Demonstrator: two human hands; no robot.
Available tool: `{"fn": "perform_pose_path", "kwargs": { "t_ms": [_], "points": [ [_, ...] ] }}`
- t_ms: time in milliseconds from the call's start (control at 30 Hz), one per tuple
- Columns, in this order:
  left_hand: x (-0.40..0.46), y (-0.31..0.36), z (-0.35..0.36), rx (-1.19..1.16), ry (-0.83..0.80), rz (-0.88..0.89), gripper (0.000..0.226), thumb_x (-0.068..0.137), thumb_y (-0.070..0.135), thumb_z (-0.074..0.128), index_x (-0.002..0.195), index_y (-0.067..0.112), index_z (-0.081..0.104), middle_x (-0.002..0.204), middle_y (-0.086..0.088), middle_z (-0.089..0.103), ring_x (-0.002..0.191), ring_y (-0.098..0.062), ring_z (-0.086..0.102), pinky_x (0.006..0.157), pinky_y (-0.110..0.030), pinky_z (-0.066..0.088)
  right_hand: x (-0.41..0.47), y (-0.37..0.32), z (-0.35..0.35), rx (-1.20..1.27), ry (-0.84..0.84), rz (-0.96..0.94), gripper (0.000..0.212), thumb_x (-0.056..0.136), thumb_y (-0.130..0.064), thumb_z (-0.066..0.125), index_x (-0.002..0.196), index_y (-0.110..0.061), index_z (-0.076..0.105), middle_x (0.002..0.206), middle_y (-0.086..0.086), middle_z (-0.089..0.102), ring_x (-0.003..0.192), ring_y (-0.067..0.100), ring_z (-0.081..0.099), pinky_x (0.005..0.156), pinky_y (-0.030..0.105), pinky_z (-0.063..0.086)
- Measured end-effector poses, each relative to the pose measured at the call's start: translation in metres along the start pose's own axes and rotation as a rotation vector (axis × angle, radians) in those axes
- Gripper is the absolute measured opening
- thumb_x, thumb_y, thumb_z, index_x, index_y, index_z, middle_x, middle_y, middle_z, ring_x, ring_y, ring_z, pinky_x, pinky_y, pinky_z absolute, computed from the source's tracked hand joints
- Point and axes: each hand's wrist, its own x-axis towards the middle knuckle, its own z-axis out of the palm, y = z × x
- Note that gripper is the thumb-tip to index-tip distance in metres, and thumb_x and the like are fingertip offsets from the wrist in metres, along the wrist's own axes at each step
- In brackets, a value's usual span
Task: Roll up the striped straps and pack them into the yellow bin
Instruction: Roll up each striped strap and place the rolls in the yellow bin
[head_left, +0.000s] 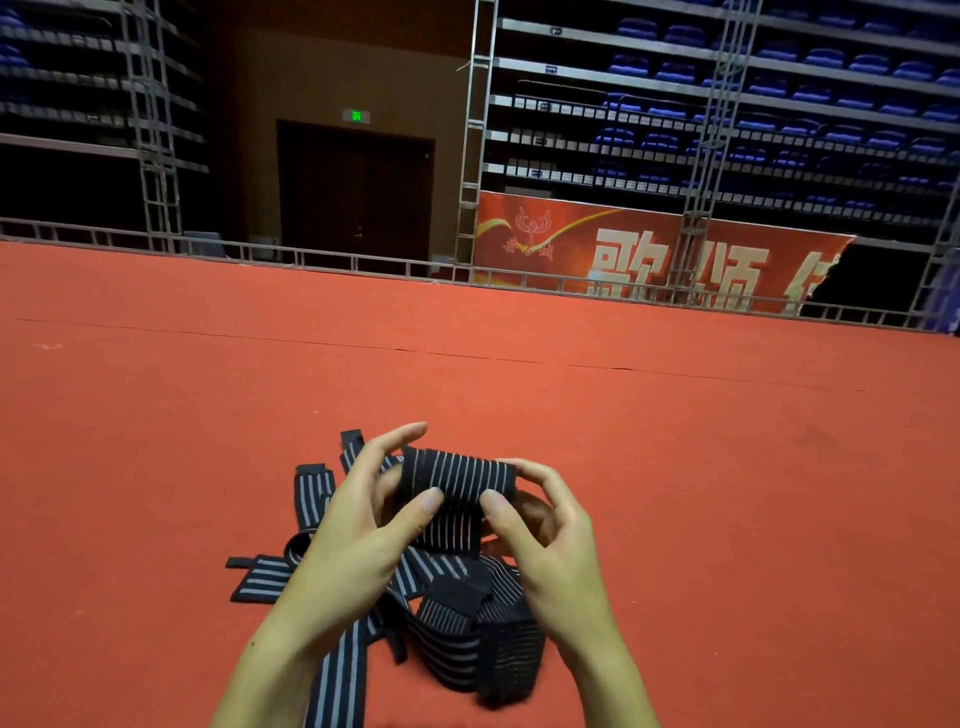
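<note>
- Striped strap roll (460, 480) sits lifted above the red carpet (675, 441), held between both hands over a loose pile of straps (363, 587).
- Carpet lies bare to the left, right and far side of the pile, out to a metal railing (311, 257) at the floor's edge.
- Roll is black with thin pale stripes, wound into a short cylinder; a flat tail hangs from its underside.
- Left hand (358, 525) grips the roll's left end, thumb on the front, fingers curled behind.
- Right hand (550, 535) grips the right end the same way, thumb pressed on the front.
</note>
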Motion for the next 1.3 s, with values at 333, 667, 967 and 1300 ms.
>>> {"fn": "perform_pose_path", "kwargs": {
  "t_ms": [333,667,967,1300],
  "points": [
    [0.005,0.003,0.002,-0.033,0.089,-0.051,0.041,0.091,0.037,0.074,0.131,0.027,0.067,0.103,-0.005,0.084,0.098,-0.021,0.081,0.084,-0.028,0.062,-0.002,0.004,-0.004,-0.050,-0.021,-0.068,0.046,0.095,0.007,0.073,0.123,-0.029,0.066,0.111,0.006,0.079,0.102,0.020,0.075,0.086,0.030,0.058],
    [0.006,0.002,-0.002,0.000,0.084,-0.025,0.041,0.089,0.034,0.078,0.129,0.034,0.069,0.111,-0.005,0.082,0.100,-0.017,0.078,0.088,-0.034,0.059,-0.003,-0.001,-0.007,-0.113,-0.055,-0.037,0.049,0.098,-0.009,0.073,0.137,-0.035,0.059,0.122,0.001,0.077,0.113,0.020,0.073,0.097,0.046,0.059],
    [0.006,0.008,0.018,0.036,0.009,0.071,0.045,0.095,0.040,0.070,0.138,0.037,0.060,0.125,0.005,0.076,0.118,-0.014,0.073,0.102,-0.035,0.053,-0.008,0.004,-0.001,-0.239,0.028,-0.106,0.055,0.112,-0.043,0.052,0.163,-0.051,0.033,0.139,-0.009,0.070,0.127,0.020,0.068,0.106,0.052,0.055],
    [0.018,0.008,0.087,0.131,-0.237,0.155,0.037,0.105,0.045,0.055,0.139,0.032,0.056,0.110,0.006,0.074,0.100,-0.013,0.071,0.085,-0.022,0.052,-0.025,-0.011,-0.066,-0.286,0.234,-0.121,0.050,0.109,-0.053,0.050,0.158,-0.047,0.045,0.126,-0.007,0.075,0.113,0.022,0.074,0.097,0.050,0.060]
  ]
}}
